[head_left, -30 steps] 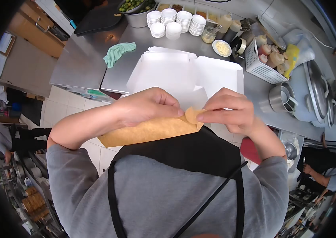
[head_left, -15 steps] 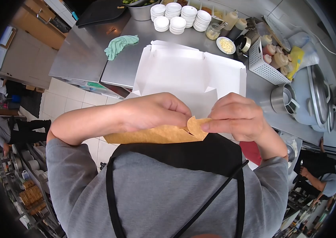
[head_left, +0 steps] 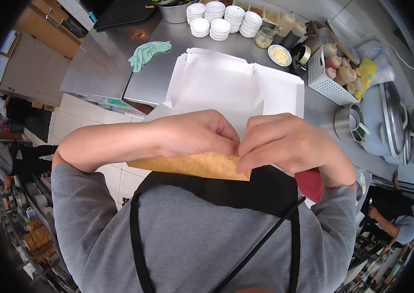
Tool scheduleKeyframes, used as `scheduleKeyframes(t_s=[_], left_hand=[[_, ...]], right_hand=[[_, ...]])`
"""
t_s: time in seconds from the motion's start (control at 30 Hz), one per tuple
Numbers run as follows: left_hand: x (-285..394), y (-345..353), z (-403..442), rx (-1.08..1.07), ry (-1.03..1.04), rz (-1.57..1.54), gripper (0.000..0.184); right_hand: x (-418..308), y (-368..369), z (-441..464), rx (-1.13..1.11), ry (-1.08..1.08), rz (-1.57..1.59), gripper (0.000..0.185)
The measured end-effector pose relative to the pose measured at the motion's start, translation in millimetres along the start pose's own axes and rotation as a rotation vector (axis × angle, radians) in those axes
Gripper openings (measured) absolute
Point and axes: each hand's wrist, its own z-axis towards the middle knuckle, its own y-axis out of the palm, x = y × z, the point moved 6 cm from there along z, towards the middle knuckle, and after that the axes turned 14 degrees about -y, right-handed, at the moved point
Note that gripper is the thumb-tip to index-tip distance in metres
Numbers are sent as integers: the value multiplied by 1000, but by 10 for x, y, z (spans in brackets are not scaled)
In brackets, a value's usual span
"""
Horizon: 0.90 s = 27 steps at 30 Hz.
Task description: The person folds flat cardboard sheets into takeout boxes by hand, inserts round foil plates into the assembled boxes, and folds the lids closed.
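An unfolded cardboard box point(head_left: 212, 85), white inside, lies on the counter with its panels spread. Its near side is turned up in front of my apron and shows a brown outer face point(head_left: 187, 167). My left hand point(head_left: 202, 133) is closed over the top edge of this brown side, fingers curled. Close beside it, my right hand point(head_left: 283, 141) pinches the box at the right end of the same side. The fingertips of both hands nearly meet, and they cover the corner flap between them.
Behind the box stand stacked white dishes point(head_left: 220, 28), a small plate of pale chopped food point(head_left: 280, 55) and a white basket of bottles point(head_left: 326, 80). Left of it lies a green cloth point(head_left: 148, 54). Metal pots point(head_left: 348, 122) are at right. Other people point(head_left: 395, 215) stand at both sides.
The raised brown corner flap has been folded down and is now hidden under my fingers. My right hand has moved left, close to my left hand.
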Motion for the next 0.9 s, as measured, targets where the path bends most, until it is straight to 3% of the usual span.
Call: scheduleKeyframes(t_s=[0.23, 0.3, 0.4, 0.43, 0.47, 0.5, 0.6, 0.63, 0.7, 0.77, 0.83, 0.9], left_hand=[[37, -64, -78, 81, 17, 89, 20], [101, -139, -200, 142, 2, 141, 18], [326, -158, -473, 296, 404, 348, 14], [346, -172, -525, 289, 409, 362, 14], [477, -242, -693, 517, 561, 463, 12], [601, -275, -896, 746, 716, 558, 11], [895, -124, -1365, 919, 917, 810, 11], [930, -61, -1352, 900, 944, 828, 11], [924, 300, -1224, 690, 1110, 1158, 13], [710, 412, -806, 614, 1059, 1265, 16], [477, 430, -308, 529, 979, 1391, 25], [214, 369, 177, 420, 784, 1551, 26]], right_hand=[[29, 2, 73, -66, 24, -11, 25], [24, -237, 36, 93, 56, -103, 21], [130, -386, -147, 253, 55, -183, 13], [190, -500, -246, 456, 153, -328, 10], [234, -601, -387, 660, 247, -474, 7], [411, -631, -603, 872, 396, -289, 9], [856, -563, -979, 915, 635, 187, 30], [921, -503, -988, 919, 701, 311, 38], [1032, -441, -1030, 983, 656, 581, 72], [1043, -533, -1077, 1176, 705, 622, 83], [1045, -632, -1156, 1175, 698, 649, 79], [1199, -649, -1395, 1134, 849, 303, 66]])
